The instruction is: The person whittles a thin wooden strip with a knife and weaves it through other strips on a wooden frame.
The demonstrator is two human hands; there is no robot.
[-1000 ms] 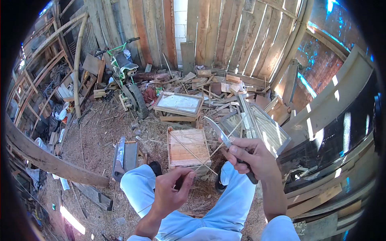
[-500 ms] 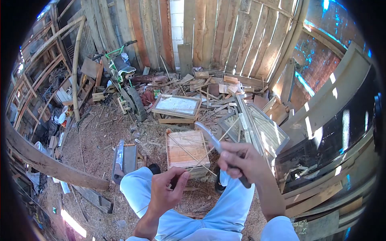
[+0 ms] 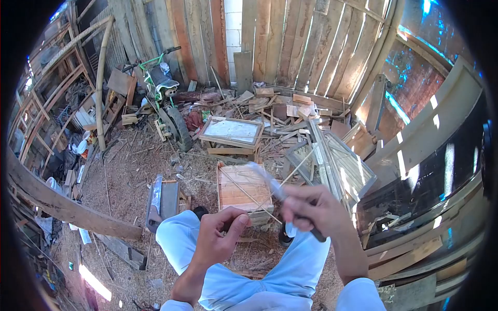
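Observation:
My right hand (image 3: 309, 211) is wrapped round the dark handle of a knife, whose blade (image 3: 270, 182) points up and to the left and is smeared by motion. My left hand (image 3: 223, 234) is closed in a pinch over the gap between my knees; what it holds is too thin to make out. Beyond the hands stands a wooden box (image 3: 244, 187) with thin sticks (image 3: 245, 191) lying across its top. Another thin stick (image 3: 299, 165) slants upward near the knife.
A handsaw (image 3: 155, 202) lies by a small dark-topped stand (image 3: 169, 198) at the left. Behind are a framed panel (image 3: 232, 130), a green bike (image 3: 165, 98) and scrap wood (image 3: 270, 111). A wire-mesh frame (image 3: 350, 168) leans at the right.
The knife and right hand have shifted left and slightly down from a second ago, with the blade now blurred. My left hand stays pinched in nearly the same place.

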